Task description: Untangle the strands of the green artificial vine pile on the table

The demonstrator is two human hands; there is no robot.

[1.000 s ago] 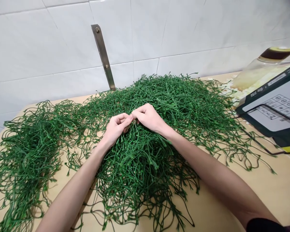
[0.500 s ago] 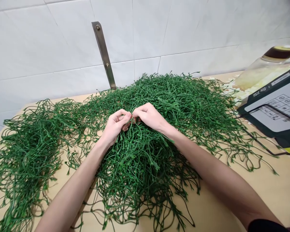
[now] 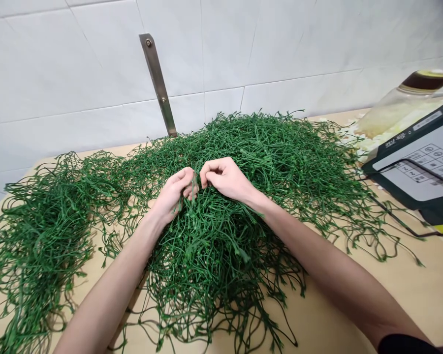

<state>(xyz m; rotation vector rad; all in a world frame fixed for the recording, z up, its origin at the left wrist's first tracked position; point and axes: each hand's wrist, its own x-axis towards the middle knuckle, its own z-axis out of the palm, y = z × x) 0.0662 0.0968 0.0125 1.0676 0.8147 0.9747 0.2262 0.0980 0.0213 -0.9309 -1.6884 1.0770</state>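
Observation:
A large tangle of thin green artificial plant stems, with small forked tips, spreads in front of me. Over its middle, my left hand is closed with thumb and fingers pinching a thin green stem. Just right of it, my right hand is curled closed above the same heap; whatever its fingertips hold, if anything, is hidden. A small gap separates the two hands. More stems form a thick pile behind my hands and a looser one on the left.
The stems lie on a light wooden table against a white tiled wall. A metal strip stands upright by the wall. To the right are a dark box with a white label, a black wire, a clear jar and white bits.
My hands, touching at the fingertips before, have come slightly apart. The left hand has turned a little, showing the stem at its fingertips. The heap is nearly unchanged.

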